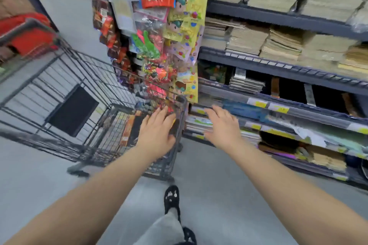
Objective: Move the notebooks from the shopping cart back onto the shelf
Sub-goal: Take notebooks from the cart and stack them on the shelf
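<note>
Head view: left hand (157, 131) flat, fingers straight, over the near right corner of the cart (39, 85), contact too blurred to tell; right hand (223, 125) spread wide, holding nothing, just before the lower edge of the shelf (278, 68). Cart contents: one black notebook (72, 110) flat on the floor grid, long axis slanting from upper right to lower left; orange-and-black notebooks (129, 127) on edge at the near end, below the left hand. Shelf contents: flat brown stacks (278, 45) on the upper tiers.
</note>
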`<act>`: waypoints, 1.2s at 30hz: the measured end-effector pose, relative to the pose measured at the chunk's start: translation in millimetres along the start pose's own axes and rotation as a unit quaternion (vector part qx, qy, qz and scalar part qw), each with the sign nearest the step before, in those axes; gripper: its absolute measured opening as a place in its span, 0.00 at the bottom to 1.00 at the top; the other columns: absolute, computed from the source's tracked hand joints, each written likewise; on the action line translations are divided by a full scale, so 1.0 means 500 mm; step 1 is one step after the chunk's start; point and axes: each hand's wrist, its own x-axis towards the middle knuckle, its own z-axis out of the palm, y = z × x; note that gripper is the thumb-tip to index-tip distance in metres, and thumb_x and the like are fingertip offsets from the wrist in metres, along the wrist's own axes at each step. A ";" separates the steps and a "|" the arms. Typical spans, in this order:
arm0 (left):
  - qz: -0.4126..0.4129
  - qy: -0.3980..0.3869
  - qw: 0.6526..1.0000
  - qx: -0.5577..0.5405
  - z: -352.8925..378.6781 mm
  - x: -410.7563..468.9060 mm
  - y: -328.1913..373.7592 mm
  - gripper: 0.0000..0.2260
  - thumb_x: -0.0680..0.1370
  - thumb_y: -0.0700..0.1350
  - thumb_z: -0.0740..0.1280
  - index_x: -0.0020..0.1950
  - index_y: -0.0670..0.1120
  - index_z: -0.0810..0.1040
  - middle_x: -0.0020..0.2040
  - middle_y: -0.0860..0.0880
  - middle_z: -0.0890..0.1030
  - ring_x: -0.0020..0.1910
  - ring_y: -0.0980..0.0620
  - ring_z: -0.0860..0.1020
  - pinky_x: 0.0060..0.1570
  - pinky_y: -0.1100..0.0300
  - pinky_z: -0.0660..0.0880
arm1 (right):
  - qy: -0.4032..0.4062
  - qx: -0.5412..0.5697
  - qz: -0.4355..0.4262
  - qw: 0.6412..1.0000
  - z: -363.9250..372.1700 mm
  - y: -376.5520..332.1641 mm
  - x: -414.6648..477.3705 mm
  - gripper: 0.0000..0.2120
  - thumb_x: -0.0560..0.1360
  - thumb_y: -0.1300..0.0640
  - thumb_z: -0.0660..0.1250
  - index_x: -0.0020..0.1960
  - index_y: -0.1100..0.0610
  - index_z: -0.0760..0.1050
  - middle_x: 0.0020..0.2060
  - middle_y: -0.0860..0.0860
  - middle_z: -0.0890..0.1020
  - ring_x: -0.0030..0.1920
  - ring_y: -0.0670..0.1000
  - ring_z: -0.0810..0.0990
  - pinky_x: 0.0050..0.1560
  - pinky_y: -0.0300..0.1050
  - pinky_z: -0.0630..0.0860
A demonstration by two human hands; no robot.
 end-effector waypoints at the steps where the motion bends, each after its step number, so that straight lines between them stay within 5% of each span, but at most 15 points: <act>1: -0.014 -0.007 1.000 0.000 0.005 -0.029 -0.015 0.28 0.76 0.50 0.63 0.75 0.51 0.59 0.78 0.48 0.54 0.77 0.47 0.52 0.73 0.46 0.51 | -0.013 -0.003 -0.011 1.000 0.018 -0.023 -0.011 0.34 0.73 0.48 0.68 0.75 0.48 0.57 0.76 0.51 0.57 0.74 0.55 0.58 0.71 0.53 0.58; 12: -0.112 -0.009 0.994 -0.014 -0.027 -0.160 -0.295 0.30 0.75 0.51 0.63 0.76 0.50 0.57 0.77 0.48 0.56 0.76 0.45 0.55 0.72 0.45 0.55 | -0.051 -0.031 -0.090 0.994 0.103 -0.290 0.018 0.33 0.74 0.48 0.66 0.75 0.50 0.56 0.76 0.52 0.56 0.75 0.54 0.56 0.72 0.53 0.57; 21: -0.075 -0.023 0.997 -0.023 -0.072 -0.108 -0.564 0.28 0.76 0.52 0.63 0.75 0.52 0.59 0.78 0.50 0.54 0.77 0.47 0.51 0.74 0.45 0.53 | -0.087 0.029 0.016 0.996 0.191 -0.489 0.120 0.33 0.75 0.49 0.66 0.75 0.49 0.56 0.76 0.51 0.58 0.75 0.55 0.57 0.72 0.56 0.57; 36: -0.005 -0.210 0.978 0.006 0.077 0.147 -0.647 0.28 0.78 0.52 0.60 0.76 0.50 0.56 0.79 0.47 0.51 0.77 0.47 0.50 0.75 0.43 0.46 | -0.138 0.056 0.118 0.982 0.283 -0.464 0.304 0.32 0.74 0.51 0.65 0.75 0.49 0.55 0.76 0.51 0.58 0.74 0.55 0.58 0.72 0.56 0.57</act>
